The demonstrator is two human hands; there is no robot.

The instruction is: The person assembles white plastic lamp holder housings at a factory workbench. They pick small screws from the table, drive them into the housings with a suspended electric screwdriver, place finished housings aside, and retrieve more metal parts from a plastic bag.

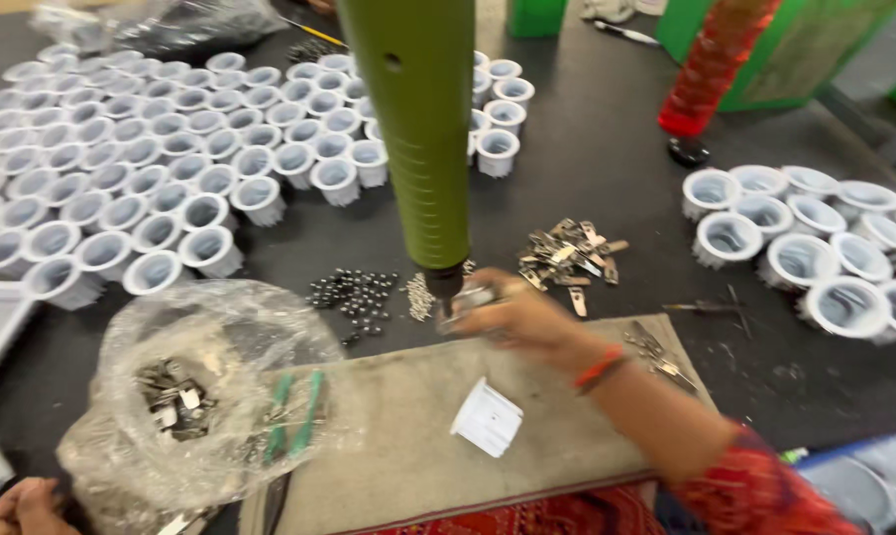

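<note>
**Bottom-left hand idle, right hand pinching at the driver tip**

Nearest the lens, at the bottom left corner: left hand (17, 507), half cut off by the frame edge, fingers curled. Cannot tell whether gripping anything. Just beside it, a crumpled clear plastic bag (210, 327) with grey metal clips (175, 396) inside and a green-handled tool (294, 416) showing through its right side.

Above, filling the upper left of the frame: a dense field of white ribbed cups (121, 168), mouths up, packed rim to rim on the dark table (616, 159).

Toward the centre, a scatter of small dark balls (354, 295) and a little heap of silver screws (421, 295), both just left of the tip of the green power screwdriver (413, 129), hanging upright from the top of the frame.

Right under that tip: right hand (517, 317), fingertips closed in a pinch on a small metal piece (468, 297), blurred, low over the far edge of the grey mat (398, 456). Below it, on the mat, one white cup on its side (488, 418). Behind the hand, a loose pile of clips (567, 256).

Probably best done thus: keep the piece square under the bit, hold the pinch low and clear of the tip, brace the wrist against the mat, keep the driver upright.

At the right edge, a second cluster of white cups (815, 248).
</note>
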